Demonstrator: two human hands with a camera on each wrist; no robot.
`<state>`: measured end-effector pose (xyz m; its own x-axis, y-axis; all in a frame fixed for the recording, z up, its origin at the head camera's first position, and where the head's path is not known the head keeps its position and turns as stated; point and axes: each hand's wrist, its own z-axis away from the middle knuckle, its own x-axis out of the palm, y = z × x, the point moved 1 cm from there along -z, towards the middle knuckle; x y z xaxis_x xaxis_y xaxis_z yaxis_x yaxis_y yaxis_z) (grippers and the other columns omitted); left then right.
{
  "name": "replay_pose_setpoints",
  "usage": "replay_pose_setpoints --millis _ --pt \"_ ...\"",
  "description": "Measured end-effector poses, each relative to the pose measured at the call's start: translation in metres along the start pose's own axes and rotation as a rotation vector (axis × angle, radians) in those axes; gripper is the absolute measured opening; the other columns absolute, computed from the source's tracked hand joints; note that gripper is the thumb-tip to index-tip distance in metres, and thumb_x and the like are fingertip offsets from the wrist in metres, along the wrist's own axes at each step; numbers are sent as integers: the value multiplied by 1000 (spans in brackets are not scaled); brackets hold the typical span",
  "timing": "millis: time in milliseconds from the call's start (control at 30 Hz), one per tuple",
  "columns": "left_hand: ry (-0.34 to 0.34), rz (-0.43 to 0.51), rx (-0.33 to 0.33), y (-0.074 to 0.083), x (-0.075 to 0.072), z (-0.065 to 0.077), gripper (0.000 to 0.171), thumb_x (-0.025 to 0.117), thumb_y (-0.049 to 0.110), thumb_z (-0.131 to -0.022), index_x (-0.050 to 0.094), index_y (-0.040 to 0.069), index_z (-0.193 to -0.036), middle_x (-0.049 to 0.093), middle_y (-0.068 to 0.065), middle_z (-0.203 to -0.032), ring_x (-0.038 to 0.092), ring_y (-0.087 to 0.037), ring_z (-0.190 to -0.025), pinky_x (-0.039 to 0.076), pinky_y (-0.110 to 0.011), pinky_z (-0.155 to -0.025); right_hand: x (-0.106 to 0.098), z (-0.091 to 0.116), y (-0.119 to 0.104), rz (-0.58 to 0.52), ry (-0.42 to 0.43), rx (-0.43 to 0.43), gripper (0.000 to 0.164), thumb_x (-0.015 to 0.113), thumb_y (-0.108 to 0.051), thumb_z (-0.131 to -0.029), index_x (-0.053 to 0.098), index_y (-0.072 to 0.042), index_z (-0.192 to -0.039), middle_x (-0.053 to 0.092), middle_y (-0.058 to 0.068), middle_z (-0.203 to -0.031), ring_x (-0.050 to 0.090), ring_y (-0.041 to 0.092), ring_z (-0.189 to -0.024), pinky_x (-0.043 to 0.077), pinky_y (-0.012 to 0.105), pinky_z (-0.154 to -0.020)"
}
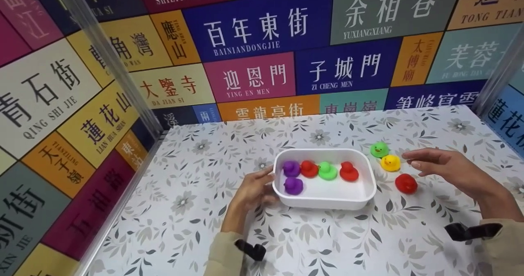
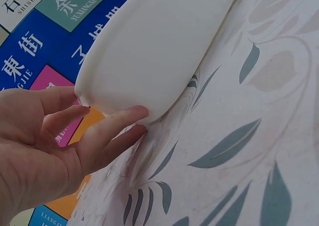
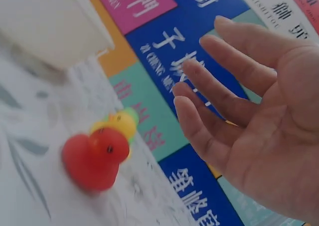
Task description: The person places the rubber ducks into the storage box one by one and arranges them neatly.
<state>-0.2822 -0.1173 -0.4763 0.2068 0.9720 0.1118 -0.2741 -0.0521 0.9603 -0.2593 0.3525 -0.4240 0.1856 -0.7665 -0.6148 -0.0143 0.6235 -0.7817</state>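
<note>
In the head view, a white plastic tub (image 1: 323, 202) holds several rubber ducks: a purple duck (image 1: 291, 168), another purple duck (image 1: 293, 185), a red duck (image 1: 309, 168), a green duck (image 1: 327, 170) and a second red duck (image 1: 348, 171). My left hand (image 1: 254, 189) grips the tub's left end, its fingers at the rim and outer wall. To the right of the tub, my right hand (image 1: 454, 170) hovers with loosely bent fingers, holding nothing. Nearest it are a yellow duck (image 1: 390, 163) and a red duck (image 1: 406, 184), with a green duck (image 1: 379, 149) just behind.
A floral-patterned cloth (image 1: 184, 227) covers the tabletop. Upright panels with coloured sign blocks (image 1: 262, 34) stand along the back and sides. In the right wrist view, the loose red duck (image 3: 94, 161) partly covers the yellow one (image 3: 124, 123).
</note>
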Motion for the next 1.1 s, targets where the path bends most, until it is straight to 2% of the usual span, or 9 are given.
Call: replay_pose_setpoints --millis 100,167,233,300,433,567,667,900,1100 --pt "4 1 -2 -1 1 0 49 59 16 -99 49 14 -148 61 -28 -134 74 -26 -85 59 -23 -50 1 -4 12 51 -54 29 59 57 -47 -100 51 -12 -146 50 9 -149 61 25 -117 50 61 -100" --pt "8 2 -8 -1 1 -1 49 59 16 -99 50 14 -147 62 -28 -133 74 -26 -86 59 -23 -50 3 -6 22 58 -80 36 57 57 -42 -101 49 -9 -147 36 27 -157 50 45 -127 41 74 -103" --pt "10 0 -8 -3 2 -1 48 59 16 -99 50 14 -147 62 -27 -134 74 -27 -88 59 -23 -50 5 -8 31 57 -100 13 53 58 -33 -102 49 -5 -146 34 33 -155 38 53 -135 33 79 -106" --pt "12 -1 -2 -4 2 0 48 59 16 -99 51 13 -147 61 -26 -136 73 -26 -87 59 -23 -50 7 -7 40 66 -116 -18 51 61 -25 -100 51 -4 -145 39 33 -153 48 36 -136 36 76 -106" --pt "19 -4 8 -5 2 2 48 59 14 -99 52 12 -146 60 -25 -137 72 -22 -82 60 -22 -49 10 -7 49 91 -165 -77 52 63 -18 -97 50 -6 -146 49 31 -146 60 19 -122 49 68 -102" --pt "20 2 15 -2 2 1 48 58 13 -99 52 12 -146 59 -25 -137 71 -20 -76 58 -21 -47 9 -10 49 121 -216 -66 58 66 -25 -96 48 -7 -148 56 28 -140 62 13 -115 58 41 -96" --pt "19 2 14 0 2 2 48 59 14 -99 52 12 -146 59 -26 -137 72 -21 -79 58 -21 -47 9 -12 49 167 -216 -67 61 70 -30 -93 50 -8 -146 62 24 -133 59 4 -106 51 20 -87" --pt "25 -2 10 0 1 1 47 59 15 -99 53 13 -145 61 -26 -135 74 -27 -85 60 -23 -50 17 -14 45 189 -192 -30 64 75 -32 -88 54 -8 -143 63 24 -130 58 40 -118 48 40 -94" --pt "17 2 12 0 1 1 47 59 15 -99 52 13 -146 59 -27 -138 74 -30 -93 61 -25 -52 22 -15 41 186 -168 44 67 77 -41 -85 57 -8 -139 64 21 -129 57 37 -116 46 36 -88"
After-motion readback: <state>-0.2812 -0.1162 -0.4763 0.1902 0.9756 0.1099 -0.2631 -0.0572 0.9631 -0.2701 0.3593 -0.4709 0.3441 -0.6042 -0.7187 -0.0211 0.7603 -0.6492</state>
